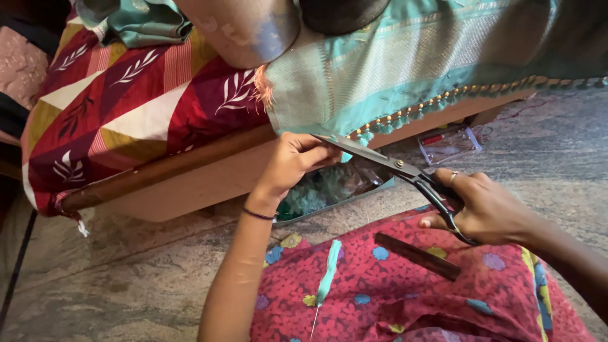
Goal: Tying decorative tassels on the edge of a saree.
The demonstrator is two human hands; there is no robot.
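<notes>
Now the right hand [487, 209] grips black scissors [392, 168] — blades parted — while left hand [294, 161] fingers pinch the teal tassel fringe [405, 114].

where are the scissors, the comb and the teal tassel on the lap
scissors [386, 161], head view, on the pivot of the blades
comb [417, 256], head view, mid-length of the dark bar
teal tassel [329, 269], head view, middle of the strands

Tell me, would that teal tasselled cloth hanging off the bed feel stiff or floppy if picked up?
Probably floppy: the teal cloth drapes over the bed edge and folds. Its beaded tassel fringe would likely swing. The left hand pinches it easily, suggesting it is light.
</notes>
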